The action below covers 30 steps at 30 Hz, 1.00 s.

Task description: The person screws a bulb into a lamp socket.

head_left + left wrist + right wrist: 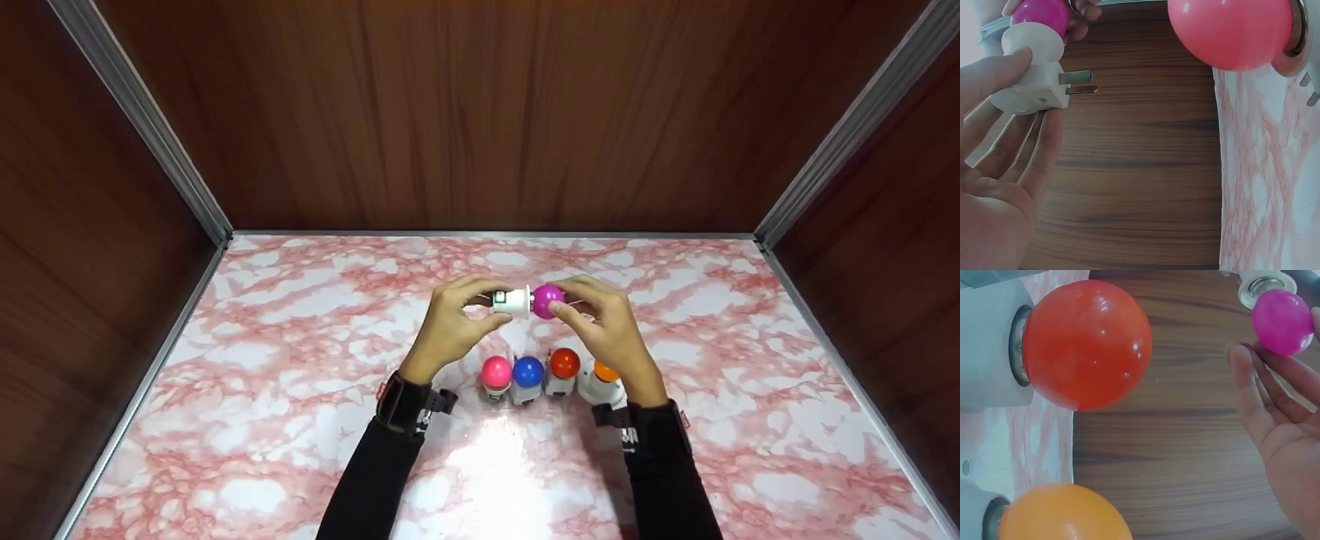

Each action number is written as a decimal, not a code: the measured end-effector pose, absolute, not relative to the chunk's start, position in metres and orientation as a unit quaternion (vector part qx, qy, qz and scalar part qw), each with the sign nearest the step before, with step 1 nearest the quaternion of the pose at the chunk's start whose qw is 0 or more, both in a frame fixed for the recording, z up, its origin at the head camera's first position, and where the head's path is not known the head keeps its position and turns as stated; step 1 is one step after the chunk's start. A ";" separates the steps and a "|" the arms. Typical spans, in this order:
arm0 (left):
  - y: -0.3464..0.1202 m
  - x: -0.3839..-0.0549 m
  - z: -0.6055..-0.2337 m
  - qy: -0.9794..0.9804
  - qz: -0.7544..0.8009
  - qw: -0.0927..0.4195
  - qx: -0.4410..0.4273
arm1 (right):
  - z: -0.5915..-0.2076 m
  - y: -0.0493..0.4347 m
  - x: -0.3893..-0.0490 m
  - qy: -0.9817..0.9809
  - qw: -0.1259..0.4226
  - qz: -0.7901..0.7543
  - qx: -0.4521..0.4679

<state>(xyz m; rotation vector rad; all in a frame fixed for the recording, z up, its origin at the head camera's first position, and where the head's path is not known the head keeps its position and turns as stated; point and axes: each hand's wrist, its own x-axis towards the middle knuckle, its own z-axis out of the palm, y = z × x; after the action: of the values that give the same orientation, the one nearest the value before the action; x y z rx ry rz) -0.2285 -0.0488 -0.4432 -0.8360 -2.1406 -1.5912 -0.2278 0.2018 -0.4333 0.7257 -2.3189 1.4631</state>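
Note:
My left hand (451, 324) grips a white plug-in bulb socket (511, 301) between thumb and fingers, its two metal prongs (1079, 83) bare in the left wrist view. Facing it, my right hand (606, 322) pinches a magenta bulb (548, 301). The bulb's metal base sits at the socket's mouth, with some metal showing between them in the head view; how deep it goes I cannot tell. Both are held up above the table, lying sideways. Nearer to me stand a pink bulb (496, 372), a blue bulb (528, 371), a red bulb (564, 363) and an orange bulb (604, 372), in white sockets.
The row of bulbs stands between my forearms, with the orange one partly hidden by my right wrist. Red-and-white marbled sheeting covers the table (300, 390). Brown wood-grain panels (480, 112) with metal edge strips enclose the back and both sides.

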 end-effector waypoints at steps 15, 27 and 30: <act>-0.052 -0.229 -0.443 -0.751 -0.571 0.166 -0.287 | -0.435 0.203 -0.231 -0.738 0.167 0.558 0.342; -0.052 -0.228 -0.443 -0.757 -0.566 0.159 -0.286 | -0.436 0.206 -0.231 -0.744 0.177 0.535 0.360; -0.052 -0.228 -0.443 -0.755 -0.568 0.156 -0.289 | -0.436 0.206 -0.231 -0.743 0.177 0.535 0.360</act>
<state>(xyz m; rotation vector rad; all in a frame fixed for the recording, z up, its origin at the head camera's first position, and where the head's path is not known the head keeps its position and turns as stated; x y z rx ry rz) -0.2283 -0.0517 -0.4427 -0.8267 -2.1620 -1.6253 -0.2314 0.2060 -0.4355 1.0195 -2.1046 1.5153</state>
